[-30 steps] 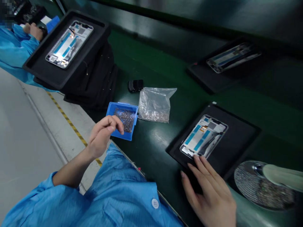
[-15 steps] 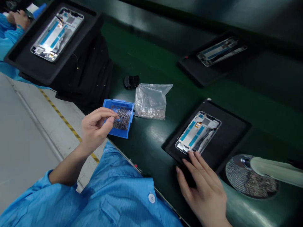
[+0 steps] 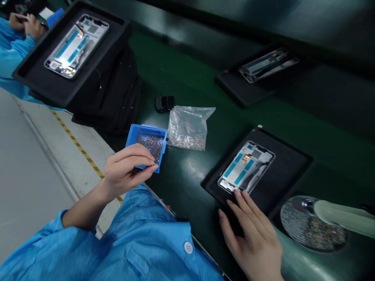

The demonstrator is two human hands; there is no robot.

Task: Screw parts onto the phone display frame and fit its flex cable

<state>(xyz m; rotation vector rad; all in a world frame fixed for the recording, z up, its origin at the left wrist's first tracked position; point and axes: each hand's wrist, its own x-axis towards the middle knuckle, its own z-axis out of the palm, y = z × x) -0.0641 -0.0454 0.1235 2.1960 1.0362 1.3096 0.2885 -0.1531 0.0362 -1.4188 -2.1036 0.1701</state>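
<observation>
Left hand (image 3: 127, 169) pinched, any contents unclear | right hand (image 3: 253, 234) spread | phone frame (image 3: 246, 168), 1 o'clock: best steadied lightly

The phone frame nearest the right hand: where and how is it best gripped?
Probably by both long edges of the phone frame, from above: it lies flat on the black tray, and its middle carries blue strips better left untouched.

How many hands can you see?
4: the person's left hand at the blue box, their right hand at the phone near it, and a co-worker's nearer hand and farther hand, top left. Others could be hidden.
</observation>
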